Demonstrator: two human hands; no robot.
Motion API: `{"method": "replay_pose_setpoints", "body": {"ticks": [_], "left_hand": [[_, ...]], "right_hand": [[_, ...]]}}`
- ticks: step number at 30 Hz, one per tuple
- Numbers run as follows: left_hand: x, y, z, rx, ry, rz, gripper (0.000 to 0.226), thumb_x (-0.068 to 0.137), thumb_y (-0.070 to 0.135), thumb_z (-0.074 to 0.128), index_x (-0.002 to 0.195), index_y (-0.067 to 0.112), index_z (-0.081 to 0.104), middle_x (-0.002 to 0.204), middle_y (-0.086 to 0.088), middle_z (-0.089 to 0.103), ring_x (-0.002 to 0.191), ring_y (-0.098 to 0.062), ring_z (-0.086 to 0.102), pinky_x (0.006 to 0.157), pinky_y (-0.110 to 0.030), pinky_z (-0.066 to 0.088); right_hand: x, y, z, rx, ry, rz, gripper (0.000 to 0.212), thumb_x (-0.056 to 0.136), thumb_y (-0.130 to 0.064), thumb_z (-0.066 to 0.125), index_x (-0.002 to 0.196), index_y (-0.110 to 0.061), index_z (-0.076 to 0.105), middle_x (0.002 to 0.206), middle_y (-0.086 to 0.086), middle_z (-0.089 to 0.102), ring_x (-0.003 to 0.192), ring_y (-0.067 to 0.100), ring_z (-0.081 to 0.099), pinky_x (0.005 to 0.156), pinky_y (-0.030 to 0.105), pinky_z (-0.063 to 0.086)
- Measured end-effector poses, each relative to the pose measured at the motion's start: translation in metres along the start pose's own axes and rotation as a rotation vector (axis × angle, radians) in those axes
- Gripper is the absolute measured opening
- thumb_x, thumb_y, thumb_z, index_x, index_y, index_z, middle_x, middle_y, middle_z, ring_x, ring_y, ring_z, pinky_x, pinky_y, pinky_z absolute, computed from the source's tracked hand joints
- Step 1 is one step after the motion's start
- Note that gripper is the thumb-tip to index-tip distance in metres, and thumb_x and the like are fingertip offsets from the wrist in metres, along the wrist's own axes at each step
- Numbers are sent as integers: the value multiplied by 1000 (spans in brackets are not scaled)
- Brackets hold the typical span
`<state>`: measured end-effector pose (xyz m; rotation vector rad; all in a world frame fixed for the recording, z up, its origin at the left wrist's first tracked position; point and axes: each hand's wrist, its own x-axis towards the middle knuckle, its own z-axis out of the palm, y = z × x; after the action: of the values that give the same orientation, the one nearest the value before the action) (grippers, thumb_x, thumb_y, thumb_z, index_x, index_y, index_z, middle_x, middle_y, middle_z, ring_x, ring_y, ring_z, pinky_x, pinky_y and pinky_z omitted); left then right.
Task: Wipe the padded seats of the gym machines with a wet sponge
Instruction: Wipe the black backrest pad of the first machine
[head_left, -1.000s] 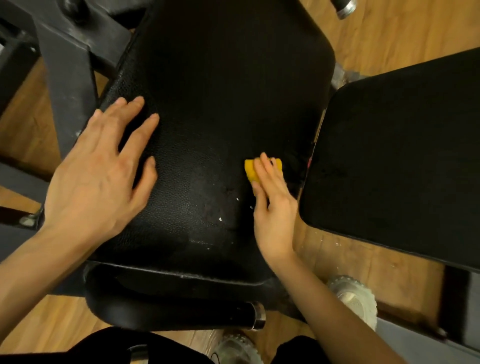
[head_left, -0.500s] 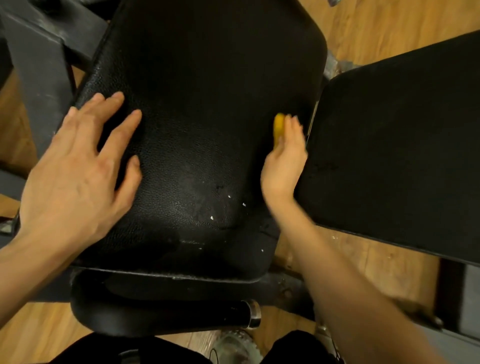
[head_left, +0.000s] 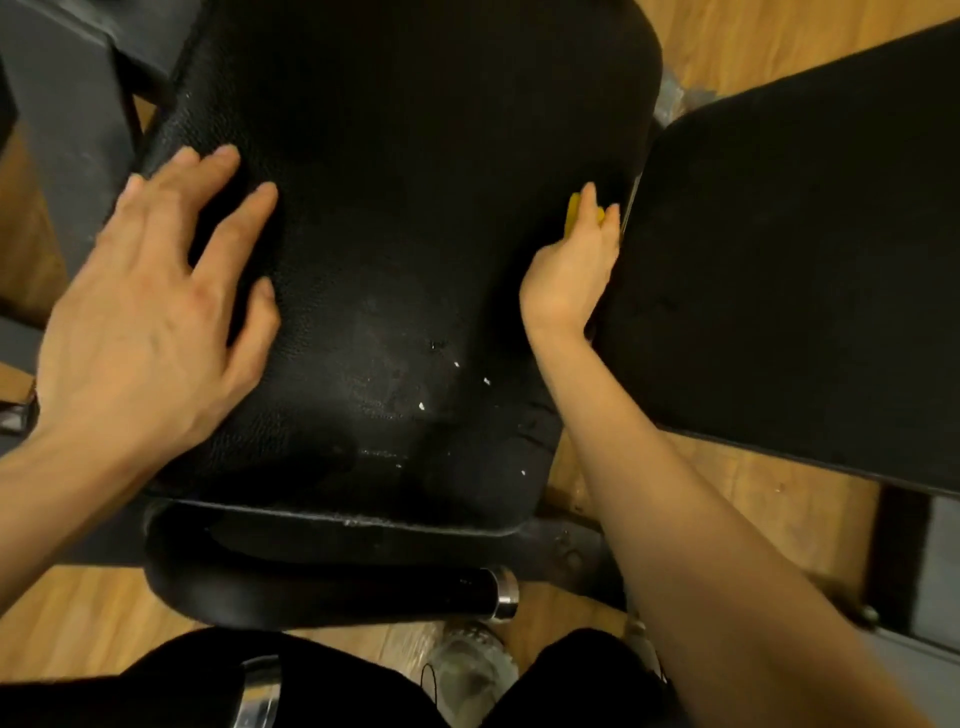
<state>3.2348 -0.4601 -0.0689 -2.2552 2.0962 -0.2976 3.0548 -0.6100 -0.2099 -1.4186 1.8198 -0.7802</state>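
Wiping seat (head_left: 405, 156) right edge: sponge (head_left: 575, 214) is gripped by right hand (head_left: 569, 275), left hand (head_left: 156, 312) laid flat; firm overlapping strokes advised.

A black padded seat (head_left: 405, 249) with a pebbled, leather-like skin fills the centre of the frame, its rounded front edge lying toward the bottom. A dull, smeared patch and several small white flecks are seen on its lower middle. A second black padded seat (head_left: 800, 270) is set just beside it at the right of the frame. A yellow sponge (head_left: 575, 217), mostly covered, is seen at the first seat's right edge, in the gap between the two pads.
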Motion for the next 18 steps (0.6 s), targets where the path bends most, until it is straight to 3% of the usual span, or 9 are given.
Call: {"method": "replay_pose_setpoints", "body": {"ticks": [7,11,15,18], "left_hand": [[2,0,1,-38,21,-7,60,94,30,38,150,8,34,156,-18,25,147,-35,20,122,-34,-1],[0,1,0,-17,22,-12,60,94,29,38,149,7,34,156,-19,25,146,-36,21,122,-34,-1],[0,3,-2,-1,25,7,60,94,29,38,149,6,34,155,-21,26,145,-38,22,123,-36,3],[2,3,-3,0,31,12,60,95,29,38,149,5,34,154,-23,27,144,-40,23,123,-40,7]], "right_hand": [[-101,50,-26,53,-198,-174,73,92,16,38,154,-15,16,162,11,4,150,22,6,122,35,15],[-72,34,-9,124,-74,-99,62,94,13,37,150,-10,29,160,15,18,149,26,15,121,37,19],[-59,29,-2,148,20,-87,54,98,5,38,150,-9,30,159,14,21,148,25,17,121,39,21],[-118,61,-23,194,-160,-244,54,101,-2,36,152,-15,24,162,4,13,150,17,7,122,41,18]]}}
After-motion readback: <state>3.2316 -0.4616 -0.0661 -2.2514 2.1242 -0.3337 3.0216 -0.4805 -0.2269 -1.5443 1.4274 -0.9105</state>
